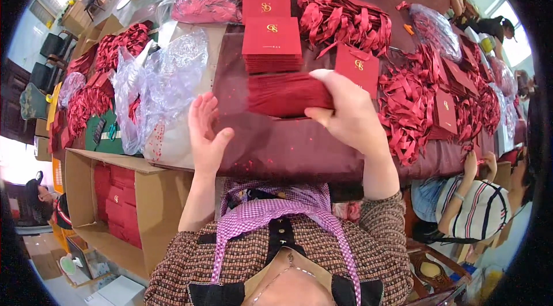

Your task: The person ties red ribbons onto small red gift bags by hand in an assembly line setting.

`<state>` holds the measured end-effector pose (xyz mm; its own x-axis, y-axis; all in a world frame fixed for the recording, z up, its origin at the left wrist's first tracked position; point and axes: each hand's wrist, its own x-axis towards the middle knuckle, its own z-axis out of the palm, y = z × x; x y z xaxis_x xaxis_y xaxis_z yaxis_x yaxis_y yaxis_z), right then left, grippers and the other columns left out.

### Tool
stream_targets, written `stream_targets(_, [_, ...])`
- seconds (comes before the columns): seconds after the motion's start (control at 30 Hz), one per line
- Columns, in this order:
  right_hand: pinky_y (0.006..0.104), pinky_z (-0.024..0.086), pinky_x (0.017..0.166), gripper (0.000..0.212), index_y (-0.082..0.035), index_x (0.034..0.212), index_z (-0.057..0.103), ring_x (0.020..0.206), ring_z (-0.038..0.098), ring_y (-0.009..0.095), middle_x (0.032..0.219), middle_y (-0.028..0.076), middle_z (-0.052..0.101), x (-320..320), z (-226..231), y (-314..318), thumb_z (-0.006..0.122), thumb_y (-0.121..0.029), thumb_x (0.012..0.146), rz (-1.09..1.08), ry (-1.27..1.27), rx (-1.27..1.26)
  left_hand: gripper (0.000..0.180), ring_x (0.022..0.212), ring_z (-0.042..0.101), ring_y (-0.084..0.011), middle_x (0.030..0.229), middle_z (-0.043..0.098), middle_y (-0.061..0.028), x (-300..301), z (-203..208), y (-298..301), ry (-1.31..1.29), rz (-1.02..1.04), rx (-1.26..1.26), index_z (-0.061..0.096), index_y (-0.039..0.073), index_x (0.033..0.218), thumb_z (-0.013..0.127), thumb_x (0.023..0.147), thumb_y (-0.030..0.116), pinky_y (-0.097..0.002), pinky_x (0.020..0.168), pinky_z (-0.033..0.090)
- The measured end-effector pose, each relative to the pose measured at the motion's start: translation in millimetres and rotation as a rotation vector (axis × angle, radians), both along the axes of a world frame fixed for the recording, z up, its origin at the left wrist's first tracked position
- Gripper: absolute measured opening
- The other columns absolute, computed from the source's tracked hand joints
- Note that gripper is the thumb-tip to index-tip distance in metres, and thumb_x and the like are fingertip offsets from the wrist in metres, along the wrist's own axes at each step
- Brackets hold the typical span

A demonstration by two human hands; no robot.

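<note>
My right hand (352, 111) grips a thick stack of red paper bags (288, 94) by its right end, thumb and fingers on either side. The edges of the stack face me, held above the dark red table covering (276, 150). My left hand (206, 132) is open to the left of the stack, fingers apart, touching nothing. Just beyond the held stack stands a neat pile of red bags (271, 38) with gold print. A single red bag (357, 67) lies behind my right hand.
A cardboard box (158, 214) holding red bags stands at the lower left. Clear plastic wrapping (173, 75) covers the table's left. Heaps of red ribbon (403, 107) and bundled ribbon-handled bags (348, 18) lie right and beyond. Another person (475, 208) works at the right.
</note>
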<state>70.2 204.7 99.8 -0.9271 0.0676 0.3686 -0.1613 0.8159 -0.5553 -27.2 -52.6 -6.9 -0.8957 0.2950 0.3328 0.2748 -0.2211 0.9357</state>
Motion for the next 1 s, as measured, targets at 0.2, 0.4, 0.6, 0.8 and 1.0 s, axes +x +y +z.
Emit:
stream_targets(0.2, [0.0419,0.048,0.085,0.048,-0.004,0.114,0.054,0.095,0.061,0.034,0.102,0.014,0.064,-33.3,-28.7,-16.9,0.075,-0.016,0.071,0.222,-0.055,0.354,0.113,0.141,0.029,-0.0274,0.153,0.028,-0.0152,-6.7,-10.1,21.2,0.338,-0.028,-0.513,0.019,0.003,0.15,0.087,0.064,0.034,-0.0436,0.113,0.026])
stream_targets(0.4, [0.0436,0.05,0.08,0.037,-0.003,0.108,0.055,0.091,0.063,0.034,0.091,0.015,0.065,-57.0,-24.1,-9.9,0.069,-0.015,0.075,0.346,-0.193,0.33,0.1,0.126,0.049,-0.0307,0.138,0.047,-0.022,-13.4,-17.3,35.0,0.216,-0.262,-0.506,0.025,-0.001,0.146,0.086,0.067,0.014,-0.0408,0.104,0.041])
stream_targets(0.6, [0.0447,0.049,0.087,0.053,0.001,0.121,0.054,0.102,0.062,0.039,0.105,0.024,0.065,-97.7,-26.7,-0.1,0.071,-0.019,0.075,0.451,-0.316,0.012,0.067,0.113,0.057,-0.0195,0.126,0.057,-0.0143,-11.1,-15.9,33.0,-0.033,-0.11,-0.355,0.035,-0.006,0.14,0.069,0.084,0.003,-0.0325,0.097,0.046])
stream_targets(0.8, [0.044,0.046,0.094,0.042,0.002,0.117,0.058,0.107,0.059,0.038,0.11,0.021,0.063,-74.7,-62.2,-11.6,0.066,-0.019,0.083,0.202,0.017,-0.01,0.039,0.102,0.06,-0.0177,0.117,0.064,-0.0117,-40.6,-30.1,9.3,-0.289,0.012,-0.489,0.053,-0.006,0.127,0.06,0.091,0.009,-0.0316,0.091,0.048])
stream_targets(1.0, [0.0417,0.05,0.084,0.02,-0.005,0.1,0.065,0.093,0.063,0.033,0.093,0.013,0.067,26.9,-100.3,31.9,0.068,-0.012,0.082,-0.195,0.153,0.023,0.041,0.108,0.06,-0.0303,0.117,0.063,-0.0211,-52.5,-31.0,4.0,0.054,0.215,-0.936,0.057,-0.004,0.124,0.061,0.093,0.022,-0.037,0.094,0.045])
